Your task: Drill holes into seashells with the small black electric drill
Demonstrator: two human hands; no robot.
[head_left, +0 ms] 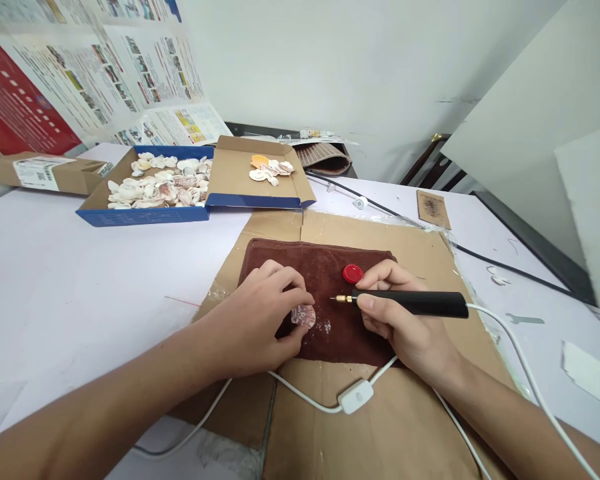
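Observation:
My left hand (275, 320) pinches a small pinkish-white seashell (303, 316) between thumb and fingers, low over a dark brown cloth (325, 260). In my right hand (400, 320) is a black pen-shaped mini drill (415, 303) with a brass collet and a thin bit. The bit points left at the shell, with a gap between them. White crumbs and powder (325, 327) lie on the cloth beside the shell. Just beyond my right fingertips sits a round red cap (353, 273). A white cord runs from the drill's back end.
Cardboard (350, 440) lies under the cloth, with an inline switch (355, 397) on the white cord. A blue-edged box (145, 215) of shells stands back left; its flap (230, 173) holds several more. Back right lie a black cable (380, 208) and a small brown board (433, 209).

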